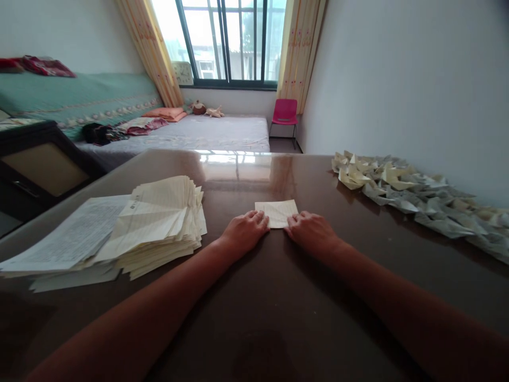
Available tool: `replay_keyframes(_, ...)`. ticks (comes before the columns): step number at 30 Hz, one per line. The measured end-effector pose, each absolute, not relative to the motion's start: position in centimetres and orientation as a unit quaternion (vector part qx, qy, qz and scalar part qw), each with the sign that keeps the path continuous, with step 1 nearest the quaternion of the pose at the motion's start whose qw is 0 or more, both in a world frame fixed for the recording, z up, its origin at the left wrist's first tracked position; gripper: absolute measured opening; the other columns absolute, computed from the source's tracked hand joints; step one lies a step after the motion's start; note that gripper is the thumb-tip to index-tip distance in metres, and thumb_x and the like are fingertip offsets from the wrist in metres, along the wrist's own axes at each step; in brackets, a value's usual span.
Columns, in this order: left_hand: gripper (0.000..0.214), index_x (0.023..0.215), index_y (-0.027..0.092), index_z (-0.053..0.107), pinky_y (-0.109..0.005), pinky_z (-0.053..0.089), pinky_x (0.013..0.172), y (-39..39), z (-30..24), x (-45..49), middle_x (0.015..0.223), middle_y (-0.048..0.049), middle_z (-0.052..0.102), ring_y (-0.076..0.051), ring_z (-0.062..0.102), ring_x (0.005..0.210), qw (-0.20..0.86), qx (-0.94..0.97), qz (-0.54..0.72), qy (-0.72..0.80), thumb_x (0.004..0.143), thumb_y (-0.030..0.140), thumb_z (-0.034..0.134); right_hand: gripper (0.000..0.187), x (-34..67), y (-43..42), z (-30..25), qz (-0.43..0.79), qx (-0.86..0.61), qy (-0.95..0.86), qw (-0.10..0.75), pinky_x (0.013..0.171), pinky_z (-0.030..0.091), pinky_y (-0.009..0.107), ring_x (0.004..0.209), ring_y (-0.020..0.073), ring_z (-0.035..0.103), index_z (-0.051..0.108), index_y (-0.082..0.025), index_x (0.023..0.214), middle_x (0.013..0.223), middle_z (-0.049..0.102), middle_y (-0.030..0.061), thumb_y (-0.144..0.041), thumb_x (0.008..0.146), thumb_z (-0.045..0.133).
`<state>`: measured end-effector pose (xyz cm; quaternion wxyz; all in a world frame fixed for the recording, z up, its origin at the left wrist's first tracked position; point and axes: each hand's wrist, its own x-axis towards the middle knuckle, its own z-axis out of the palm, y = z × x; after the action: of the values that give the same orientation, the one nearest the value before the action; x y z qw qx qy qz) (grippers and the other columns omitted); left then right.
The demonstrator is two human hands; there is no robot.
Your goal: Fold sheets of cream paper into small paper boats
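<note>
A small folded sheet of paper (278,211) lies flat on the dark glossy table (262,318), in front of me at its middle. My left hand (244,231) presses the sheet's near left corner with curled fingers. My right hand (312,229) presses the near right corner the same way. Both hands rest on the table, knuckles up, fingertips on the paper's near edge.
A thick stack of printed sheets (131,228) sits at the left of the table. A long heap of folded paper shapes (413,196) runs along the right edge by the wall. Beyond the table are a bed (207,132), a pink chair (284,113) and a window.
</note>
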<state>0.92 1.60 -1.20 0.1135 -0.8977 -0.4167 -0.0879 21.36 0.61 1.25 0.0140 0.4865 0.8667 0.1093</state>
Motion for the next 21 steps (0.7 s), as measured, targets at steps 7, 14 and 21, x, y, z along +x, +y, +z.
replay_keyframes(7, 0.024, 0.113, 0.021, 0.059, -0.030, 0.054, 0.077, 1.4, -1.4, 0.6, 0.113, -0.0086, 0.067, -0.021, 0.062, 0.105, 0.094, -0.883, -0.130, -0.442, 0.092, 0.018, 0.048, 0.029, 23.1, 2.1, 1.4, 0.078, 0.467, 0.879, -0.059, 0.073, 0.038, 0.033, 0.092, 0.0247, 0.058, 0.068, -0.020, 0.099, 0.097, 0.069, 0.0103, -0.044, 0.087, 0.056)
replay_keyframes(14, 0.027, 0.113, 0.027, 0.064, -0.036, 0.045, 0.097, 2.8, -1.3, -0.9, 0.122, -0.0044, 0.063, -0.021, 0.052, 0.117, 0.076, -0.849, -0.223, -0.473, 0.095, 0.028, 0.043, 0.017, 24.4, 3.8, 0.6, 0.033, 0.414, 0.886, -0.205, 0.092, 0.029, 0.036, 0.105, 0.0213, 0.053, 0.067, -0.024, 0.096, 0.107, 0.069, 0.0033, -0.033, 0.089, 0.054)
replay_keyframes(21, 0.029, 0.113, 0.025, 0.065, -0.027, 0.049, 0.080, 1.9, -1.3, -0.3, 0.099, -0.0064, 0.062, -0.016, 0.054, 0.091, 0.067, -0.874, -0.242, -0.415, 0.095, 0.027, 0.042, 0.021, 22.3, 0.8, 1.8, 0.147, 0.371, 0.905, -0.151, 0.095, 0.022, 0.040, 0.089, 0.0212, 0.053, 0.064, -0.021, 0.095, 0.088, 0.066, 0.0062, -0.024, 0.093, 0.044)
